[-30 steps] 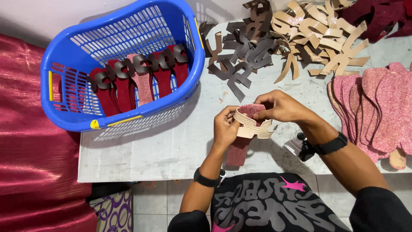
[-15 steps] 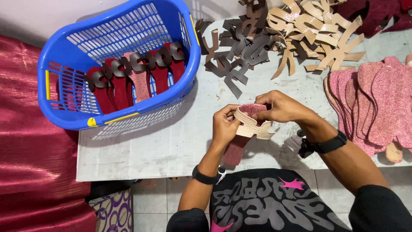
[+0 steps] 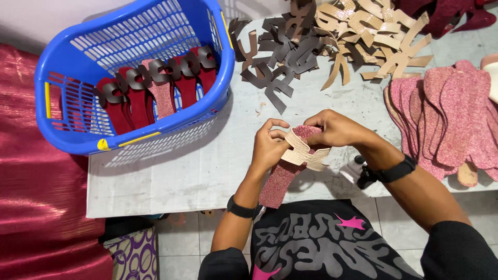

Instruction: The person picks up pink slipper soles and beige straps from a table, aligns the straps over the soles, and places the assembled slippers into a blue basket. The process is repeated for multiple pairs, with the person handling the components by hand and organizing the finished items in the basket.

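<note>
Pink glittery insole [image 3: 282,179], held above the near edge of the grey table [image 3: 207,166], with a beige textured strap piece [image 3: 306,150] wrapped across its toe end. I see the left hand [image 3: 268,148] gripping the insole's side, fingers curled and thumb pressed against the strap; the right hand [image 3: 334,128] pinches the strap's upper edge over the toe, fingertips closed on it.

Handling, as I judge it: the insole looks thin, light and flexible, likely to bend if held by one end, so I would take it at mid-length along the edges. The strap appears soft and pliable, best pinched at its tab ends.

Surroundings: a blue plastic basket [image 3: 67,78] at upper left holds red and pink insoles [image 3: 161,96] already fitted with dark straps; a heap of loose dark grey straps [image 3: 275,57] and tan straps [image 3: 363,31] lies at the far side; a stack of bare pink insoles [image 3: 446,114] lies to the right.
</note>
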